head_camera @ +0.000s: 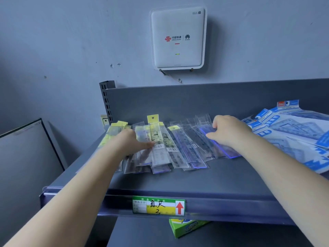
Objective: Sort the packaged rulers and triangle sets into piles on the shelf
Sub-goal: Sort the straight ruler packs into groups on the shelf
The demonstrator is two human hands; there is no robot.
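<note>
nearest the lens, low in the frame, a green and yellow price label (159,206) sits on the front rail of the grey shelf (178,182), with a green box (185,228) poking out just beneath it. going from the left of the frame, the left hand (132,141) lies with straight fingers pressed flat on the yellow-tagged rulers (156,139), thumb out toward a barcode sticker, holding nothing. mid-frame, clear-sleeved rulers (188,154) fan out loosely, overlapping one another. right of centre, the right hand (229,130) rests on a blue-edged ruler (222,147); its fingertips seem curled over the packet's top edge, though blur makes a true grip hard to confirm. at the far right, the blue-and-white triangle sets (293,129) already lie heaped apart from the rulers. the step in hand looks like splitting the ruler spread by kind. next, each hand would need to gather its group, square the slippery sleeves, and slide the two piles apart without dragging neighbours along.
</note>
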